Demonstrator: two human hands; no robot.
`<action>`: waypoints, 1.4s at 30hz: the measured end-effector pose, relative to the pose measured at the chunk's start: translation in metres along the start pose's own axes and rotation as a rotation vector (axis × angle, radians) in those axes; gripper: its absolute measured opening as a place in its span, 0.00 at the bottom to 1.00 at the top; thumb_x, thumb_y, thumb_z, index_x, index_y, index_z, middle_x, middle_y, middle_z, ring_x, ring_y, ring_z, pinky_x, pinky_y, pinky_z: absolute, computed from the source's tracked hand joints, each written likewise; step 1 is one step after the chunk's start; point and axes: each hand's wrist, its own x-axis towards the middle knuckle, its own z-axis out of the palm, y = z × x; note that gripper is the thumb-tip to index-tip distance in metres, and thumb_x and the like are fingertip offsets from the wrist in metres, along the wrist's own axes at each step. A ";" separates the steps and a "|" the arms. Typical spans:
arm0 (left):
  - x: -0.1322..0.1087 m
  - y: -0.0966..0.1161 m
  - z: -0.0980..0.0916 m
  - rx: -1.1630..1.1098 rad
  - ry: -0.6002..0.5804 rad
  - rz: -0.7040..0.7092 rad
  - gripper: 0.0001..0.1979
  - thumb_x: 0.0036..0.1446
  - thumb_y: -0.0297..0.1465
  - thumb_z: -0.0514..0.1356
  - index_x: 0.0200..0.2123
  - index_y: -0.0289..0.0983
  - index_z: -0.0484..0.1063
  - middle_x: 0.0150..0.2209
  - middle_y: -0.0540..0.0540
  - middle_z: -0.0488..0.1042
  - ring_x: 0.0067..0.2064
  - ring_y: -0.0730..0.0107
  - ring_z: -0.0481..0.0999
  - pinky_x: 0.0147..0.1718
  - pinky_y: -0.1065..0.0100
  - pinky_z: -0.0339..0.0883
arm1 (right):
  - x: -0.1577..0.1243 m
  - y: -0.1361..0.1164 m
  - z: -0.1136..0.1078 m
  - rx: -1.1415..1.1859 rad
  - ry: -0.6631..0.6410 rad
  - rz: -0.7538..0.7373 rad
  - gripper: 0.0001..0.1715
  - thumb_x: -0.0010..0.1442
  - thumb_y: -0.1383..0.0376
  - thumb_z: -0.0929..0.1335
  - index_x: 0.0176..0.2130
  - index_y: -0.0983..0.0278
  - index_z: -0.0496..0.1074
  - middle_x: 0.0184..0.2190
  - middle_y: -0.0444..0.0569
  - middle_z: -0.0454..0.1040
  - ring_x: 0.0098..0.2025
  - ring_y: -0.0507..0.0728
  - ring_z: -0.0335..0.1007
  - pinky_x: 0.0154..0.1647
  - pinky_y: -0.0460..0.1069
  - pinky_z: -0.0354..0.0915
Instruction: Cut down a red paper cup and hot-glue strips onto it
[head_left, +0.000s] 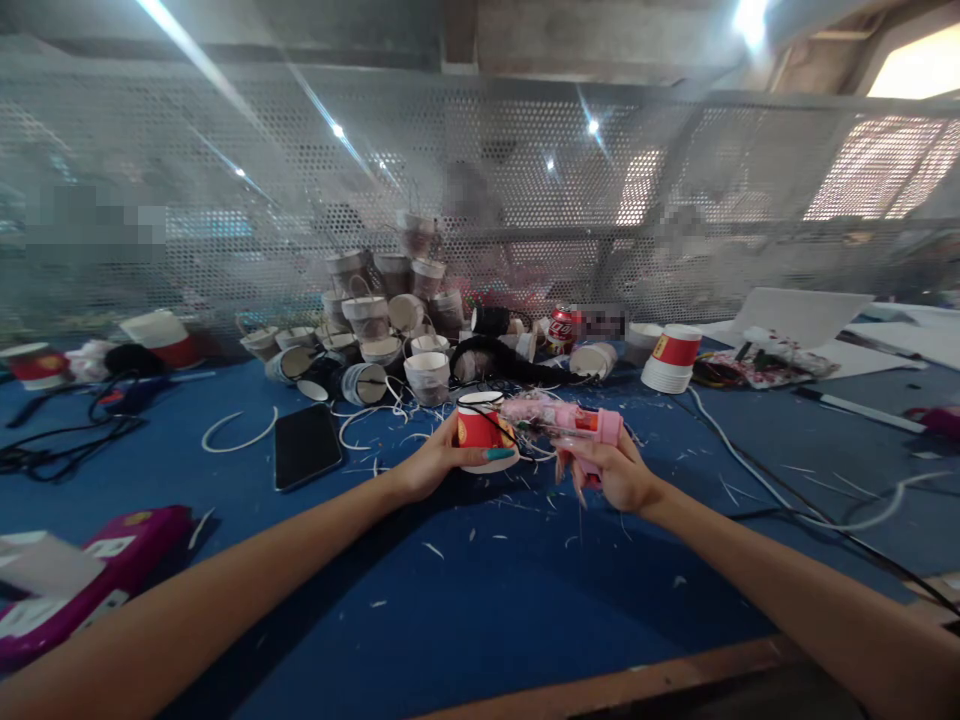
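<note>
A red and white paper cup (480,428) is gripped in my left hand (431,462), with the thumb lying across its side. Around the cup's upper part runs a thin black cord. My right hand (619,470) is wrapped round the handle of a pink hot glue gun (574,420), whose strand-covered front end points left at the cup. Whether the nozzle touches the cup, I cannot tell. Behind them a black fuzzy strip (510,362) lies among small bucket-like cups (429,375) with handles.
A black phone (307,445) lies left of my hands, near white cord scraps. Stacked red paper cups (675,358) stand at right, a soda can (561,330) at the back. White cable (787,510) crosses the right side; a purple object (135,540) sits at left. Perforated metal screen (525,200) behind.
</note>
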 end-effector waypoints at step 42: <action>0.000 0.004 0.004 0.075 0.112 -0.002 0.31 0.32 0.27 0.71 0.43 0.35 0.63 0.44 0.42 0.75 0.46 0.58 0.74 0.52 0.54 0.62 | 0.012 -0.004 -0.012 -1.564 0.449 0.168 0.19 0.49 0.68 0.63 0.41 0.74 0.61 0.43 0.70 0.62 0.49 0.75 0.56 0.41 0.63 0.58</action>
